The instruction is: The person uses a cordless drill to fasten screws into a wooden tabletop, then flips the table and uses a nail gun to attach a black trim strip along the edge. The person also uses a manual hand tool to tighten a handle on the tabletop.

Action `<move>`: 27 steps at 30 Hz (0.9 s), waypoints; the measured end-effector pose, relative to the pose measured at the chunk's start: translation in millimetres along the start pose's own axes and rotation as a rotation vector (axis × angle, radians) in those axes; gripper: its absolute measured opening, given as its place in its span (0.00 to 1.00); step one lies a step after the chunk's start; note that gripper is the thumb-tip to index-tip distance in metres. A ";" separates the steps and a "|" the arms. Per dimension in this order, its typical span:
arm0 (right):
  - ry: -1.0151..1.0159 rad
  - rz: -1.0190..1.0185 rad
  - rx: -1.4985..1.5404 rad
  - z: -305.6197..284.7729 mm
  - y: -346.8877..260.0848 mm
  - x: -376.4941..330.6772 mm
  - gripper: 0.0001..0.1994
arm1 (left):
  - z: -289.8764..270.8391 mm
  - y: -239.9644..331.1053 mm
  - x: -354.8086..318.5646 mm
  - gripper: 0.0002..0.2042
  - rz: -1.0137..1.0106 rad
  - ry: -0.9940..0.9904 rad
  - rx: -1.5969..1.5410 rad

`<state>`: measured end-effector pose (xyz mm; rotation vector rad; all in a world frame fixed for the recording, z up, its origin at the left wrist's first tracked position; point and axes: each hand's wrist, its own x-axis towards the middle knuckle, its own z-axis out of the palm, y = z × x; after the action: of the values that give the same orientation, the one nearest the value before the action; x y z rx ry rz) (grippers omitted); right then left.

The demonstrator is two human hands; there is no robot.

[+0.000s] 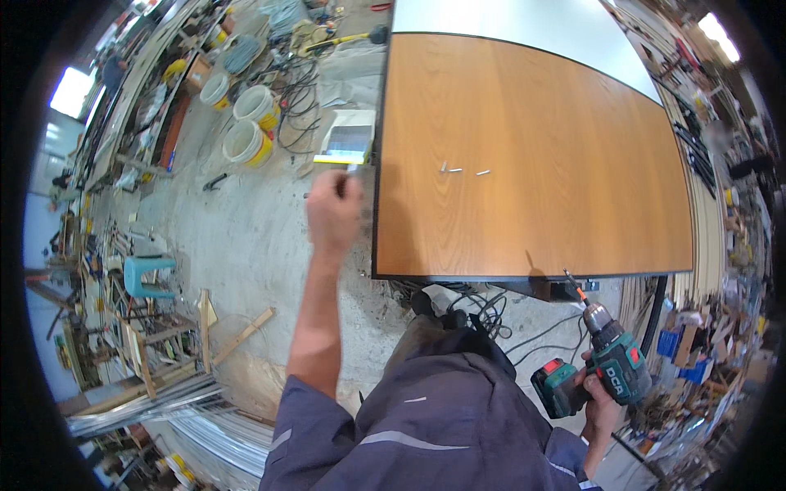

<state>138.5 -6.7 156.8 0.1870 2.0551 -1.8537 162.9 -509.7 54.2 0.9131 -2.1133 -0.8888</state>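
Observation:
My right hand (599, 401) is wrapped round the grip of a green and black cordless drill (620, 364), at the right beside the table's near edge. The drill's bit, with an orange band, points up and left toward that edge. Past the table's left edge, my left hand (334, 209) is raised with its fingers closed. A small pale bit shows at its fingertips, too blurred to name, just below a white box with a yellow edge (345, 146). Several short silvery pins (455, 170) lie on the wood-grain tabletop (540, 123).
A white panel (524, 16) adjoins the far side of the tabletop. White buckets (247, 143), cables and a hammer-like tool (214, 182) are on the floor at left, with a teal stool (149, 277) and metal strips (221, 434). Black cables (487, 315) run under the near edge.

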 end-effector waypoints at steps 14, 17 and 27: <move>-0.048 0.003 0.070 -33.4 29.8 -2.0 0.22 | 96.3 38.4 10.7 0.18 0.237 -0.079 -0.079; 0.020 0.020 0.056 -33.4 40.9 -8.7 0.21 | 133.4 55.5 11.9 0.22 0.140 -0.226 0.201; 0.334 -0.046 0.250 19.0 34.8 -34.1 0.20 | 184.9 102.8 16.0 0.23 0.362 -0.566 0.232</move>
<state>185.1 -16.0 135.0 0.5529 2.0374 -2.2321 -23.3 -409.4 37.4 0.3753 -2.7975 -0.7805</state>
